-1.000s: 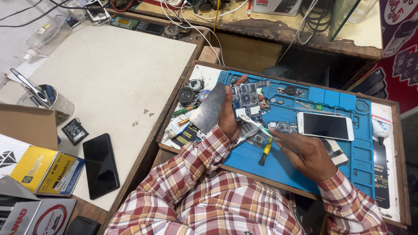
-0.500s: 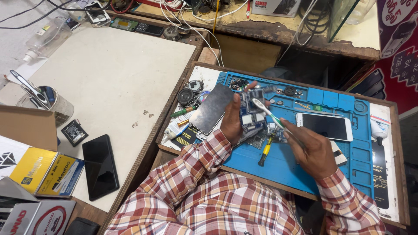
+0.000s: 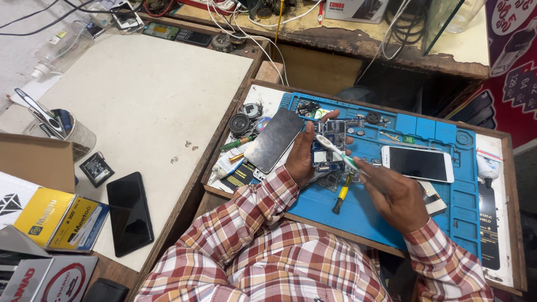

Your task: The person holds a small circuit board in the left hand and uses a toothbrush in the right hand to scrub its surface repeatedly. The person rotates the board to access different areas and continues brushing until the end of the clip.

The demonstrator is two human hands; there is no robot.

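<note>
Left hand (image 3: 299, 159) grips opened grey phone with exposed circuit board (image 3: 330, 146) over blue silicone repair mat (image 3: 442, 196) on counter; right hand (image 3: 394, 196) clamps white-green toothbrush (image 3: 338, 154), bristles touching board.

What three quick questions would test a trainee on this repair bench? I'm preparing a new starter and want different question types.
1. True or false: the left hand holds an opened phone.
2. What does the right hand hold: A) toothbrush B) soldering iron C) scissors?
3. Where does the white phone lie?

Key
1. True.
2. A, a toothbrush, bristle end at the circuit board.
3. Face up on the blue mat, beyond the right hand.
</note>
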